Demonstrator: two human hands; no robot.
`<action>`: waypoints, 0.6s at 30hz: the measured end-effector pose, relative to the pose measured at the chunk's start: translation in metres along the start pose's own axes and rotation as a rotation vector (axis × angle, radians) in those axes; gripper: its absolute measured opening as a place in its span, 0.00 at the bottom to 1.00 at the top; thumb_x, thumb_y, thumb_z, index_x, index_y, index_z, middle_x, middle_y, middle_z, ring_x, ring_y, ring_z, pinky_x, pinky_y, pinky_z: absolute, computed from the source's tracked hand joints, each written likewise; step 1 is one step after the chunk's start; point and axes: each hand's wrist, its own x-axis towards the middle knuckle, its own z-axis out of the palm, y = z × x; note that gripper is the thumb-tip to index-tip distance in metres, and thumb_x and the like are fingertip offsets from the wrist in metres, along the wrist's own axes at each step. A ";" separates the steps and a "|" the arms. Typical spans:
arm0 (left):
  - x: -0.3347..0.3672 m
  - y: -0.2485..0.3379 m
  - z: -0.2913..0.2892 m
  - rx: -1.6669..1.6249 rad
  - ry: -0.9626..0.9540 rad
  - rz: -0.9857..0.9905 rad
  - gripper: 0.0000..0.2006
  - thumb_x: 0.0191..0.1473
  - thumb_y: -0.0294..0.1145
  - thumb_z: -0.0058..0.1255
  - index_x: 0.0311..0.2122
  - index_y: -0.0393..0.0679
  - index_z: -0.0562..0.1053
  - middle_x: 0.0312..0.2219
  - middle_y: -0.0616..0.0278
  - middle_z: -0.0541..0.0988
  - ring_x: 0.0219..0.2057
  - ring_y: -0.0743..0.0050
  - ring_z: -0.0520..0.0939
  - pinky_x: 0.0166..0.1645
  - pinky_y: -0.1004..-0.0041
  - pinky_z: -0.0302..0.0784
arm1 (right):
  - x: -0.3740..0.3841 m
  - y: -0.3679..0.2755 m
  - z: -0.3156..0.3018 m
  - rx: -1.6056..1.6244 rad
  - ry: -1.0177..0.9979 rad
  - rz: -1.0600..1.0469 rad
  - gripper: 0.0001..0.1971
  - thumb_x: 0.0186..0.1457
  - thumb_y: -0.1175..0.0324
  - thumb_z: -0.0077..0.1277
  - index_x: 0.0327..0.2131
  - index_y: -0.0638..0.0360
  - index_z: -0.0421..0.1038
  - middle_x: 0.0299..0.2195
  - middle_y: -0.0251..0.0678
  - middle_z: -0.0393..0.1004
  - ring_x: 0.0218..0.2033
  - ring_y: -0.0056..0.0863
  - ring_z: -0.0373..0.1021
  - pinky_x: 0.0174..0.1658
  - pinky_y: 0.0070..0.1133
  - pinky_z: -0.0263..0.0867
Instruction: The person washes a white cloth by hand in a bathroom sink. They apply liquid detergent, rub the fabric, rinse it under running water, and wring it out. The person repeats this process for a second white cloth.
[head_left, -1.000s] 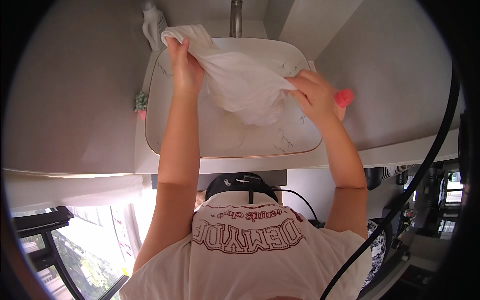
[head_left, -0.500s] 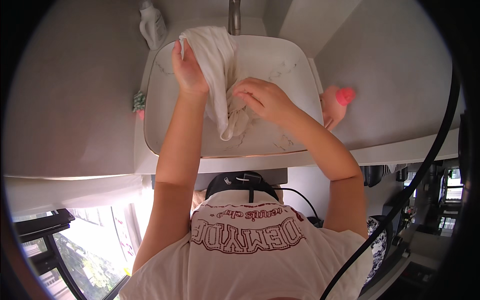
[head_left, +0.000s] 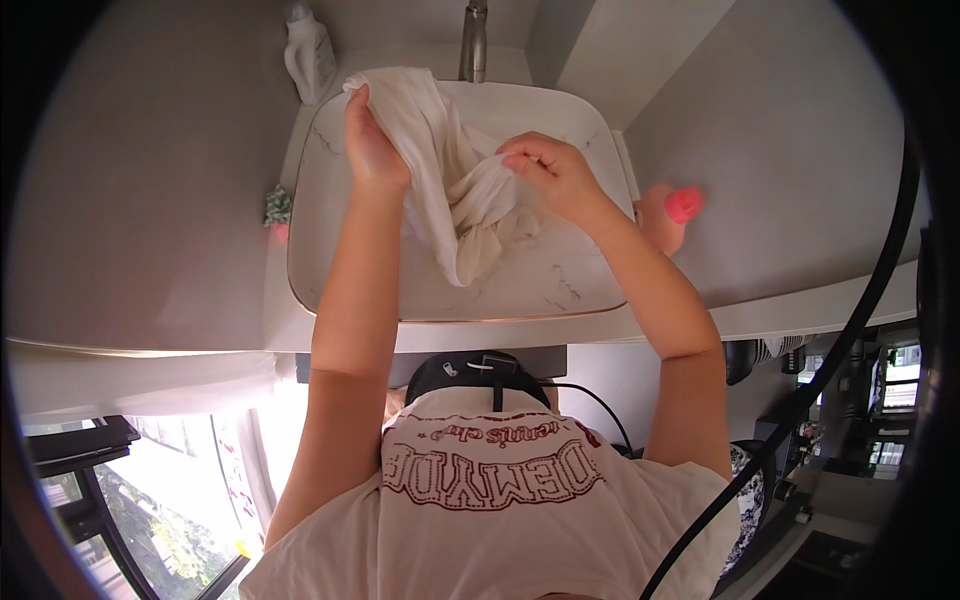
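Note:
A long white cloth (head_left: pixel 425 130), wet-looking and bunched at its lower end, hangs over the white washbasin (head_left: pixel 330 260). My left hand (head_left: pixel 372 150) holds up its upper part at the basin's left side; the thumb shows, while the other fingers are covered by the fabric. To the right, my right hand (head_left: pixel 555 172) pinches a fold of the same cloth between thumb and fingers and stretches it sideways. Below the hands, the cloth's lower folds hang down into the basin, and whether they touch its bottom I cannot tell.
A metal faucet (head_left: pixel 474 45) stands behind the basin. At the back left is a white bottle with a handle (head_left: pixel 311 62), and a small potted plant (head_left: pixel 278 210) sits by the left rim. A pink-capped container (head_left: pixel 662 218) is at the right. A black cable (head_left: pixel 840 350) crosses the right side.
My right hand has moved right and slightly away from me, drawing a cloth fold out with it. The cloth is spread wider between the hands. My left hand keeps nearly the same place.

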 end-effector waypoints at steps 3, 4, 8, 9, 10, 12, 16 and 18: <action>0.003 -0.003 0.001 -0.022 0.138 -0.025 0.15 0.55 0.34 0.39 0.46 0.40 0.65 0.42 0.58 0.72 0.44 0.62 0.73 0.50 0.65 0.68 | 0.007 -0.026 -0.047 0.196 0.239 0.109 0.10 0.58 0.64 0.44 0.33 0.61 0.70 0.30 0.30 0.72 0.30 0.19 0.66 0.35 0.15 0.60; 0.001 -0.004 0.006 0.074 0.174 0.015 0.15 0.55 0.33 0.40 0.46 0.39 0.66 0.42 0.58 0.72 0.44 0.63 0.73 0.50 0.67 0.67 | 0.011 -0.030 -0.059 0.287 0.312 0.100 0.10 0.59 0.64 0.43 0.34 0.60 0.70 0.31 0.29 0.73 0.32 0.19 0.66 0.36 0.15 0.61; 0.003 -0.001 0.004 0.370 0.221 0.206 0.12 0.55 0.30 0.41 0.44 0.37 0.67 0.38 0.61 0.74 0.41 0.72 0.74 0.47 0.75 0.68 | 0.026 -0.054 -0.078 0.709 0.574 -0.055 0.10 0.59 0.63 0.41 0.35 0.58 0.68 0.31 0.32 0.72 0.33 0.20 0.68 0.38 0.18 0.64; 0.006 -0.001 -0.002 0.419 0.207 0.257 0.11 0.56 0.30 0.41 0.43 0.38 0.67 0.37 0.62 0.74 0.39 0.75 0.74 0.45 0.77 0.68 | 0.030 -0.048 -0.088 0.743 0.633 -0.055 0.10 0.59 0.62 0.41 0.35 0.58 0.67 0.31 0.32 0.72 0.33 0.21 0.68 0.38 0.19 0.64; 0.005 -0.002 -0.003 0.483 0.212 0.268 0.11 0.56 0.30 0.41 0.43 0.38 0.67 0.37 0.62 0.74 0.38 0.76 0.74 0.44 0.78 0.68 | 0.032 -0.040 -0.099 0.772 0.694 -0.049 0.10 0.59 0.62 0.41 0.35 0.58 0.67 0.31 0.32 0.72 0.33 0.21 0.68 0.38 0.20 0.65; 0.006 -0.007 0.001 0.605 0.211 0.287 0.11 0.56 0.30 0.41 0.42 0.37 0.68 0.35 0.63 0.74 0.36 0.78 0.73 0.43 0.79 0.68 | 0.029 0.002 -0.116 0.799 0.626 0.096 0.10 0.59 0.63 0.41 0.36 0.58 0.67 0.33 0.33 0.72 0.35 0.22 0.68 0.41 0.21 0.64; 0.008 -0.018 -0.013 0.571 0.238 0.117 0.12 0.56 0.31 0.40 0.42 0.36 0.67 0.36 0.62 0.74 0.37 0.76 0.73 0.43 0.78 0.68 | 0.027 0.055 -0.086 0.661 0.545 0.395 0.10 0.58 0.63 0.42 0.38 0.57 0.68 0.33 0.31 0.72 0.35 0.23 0.68 0.41 0.23 0.64; 0.007 -0.019 -0.015 0.632 0.243 0.079 0.13 0.57 0.31 0.38 0.44 0.34 0.66 0.38 0.59 0.74 0.38 0.73 0.74 0.45 0.76 0.68 | 0.025 0.070 -0.073 0.468 0.531 0.508 0.09 0.57 0.64 0.43 0.38 0.57 0.68 0.33 0.31 0.72 0.34 0.23 0.68 0.40 0.23 0.64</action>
